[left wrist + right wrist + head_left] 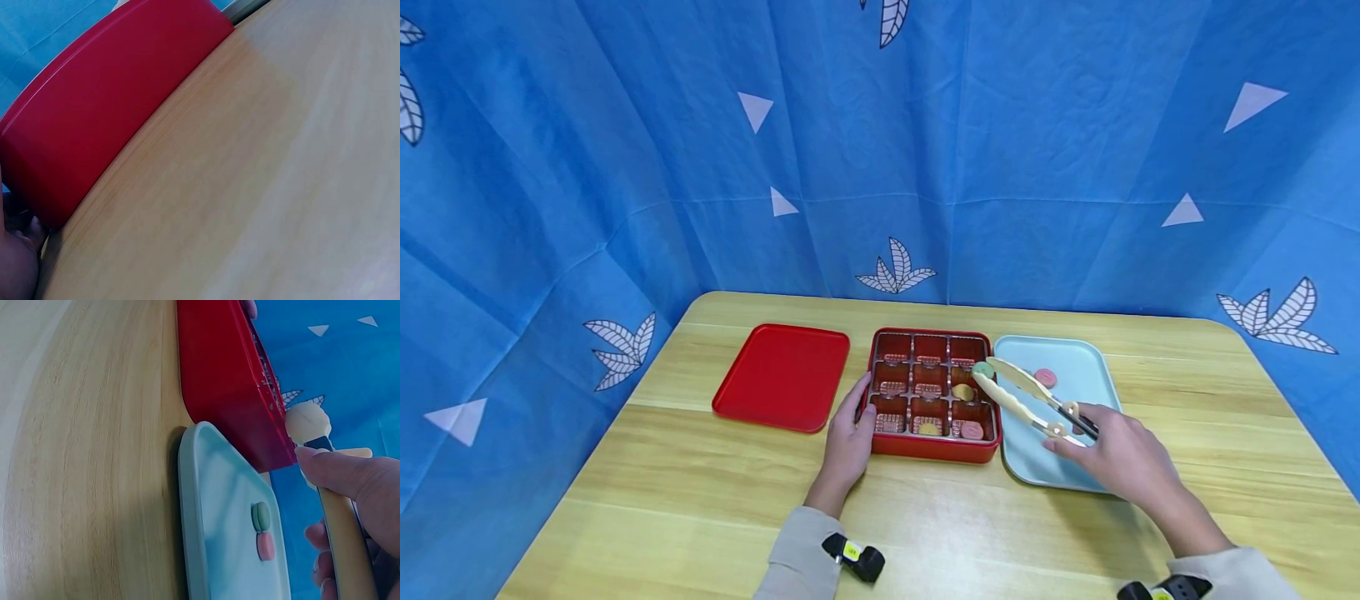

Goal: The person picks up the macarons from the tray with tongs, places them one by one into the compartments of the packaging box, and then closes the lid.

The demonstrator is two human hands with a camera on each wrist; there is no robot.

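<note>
A red box (936,447) with a divided insert stands mid-table, and my left hand (847,442) holds its left side, the thumb at the rim. In my right hand (1123,450) is a pair of tongs (1011,406) with cream-coloured tips, reaching left over the box's right edge. Between the tips sits a green macaron (982,369), above the compartments. Inside the box are a tan macaron (964,392) at middle right, a yellow macaron (928,429) at front centre and a pink macaron (972,430) at front right.
Right of the box lies a light blue tray (1037,467), close against it. On it are a pink macaron (265,546) and a green macaron (260,517), side by side. A flat red lid (782,379) lies to the left. Behind the table hangs a blue curtain (1037,167).
</note>
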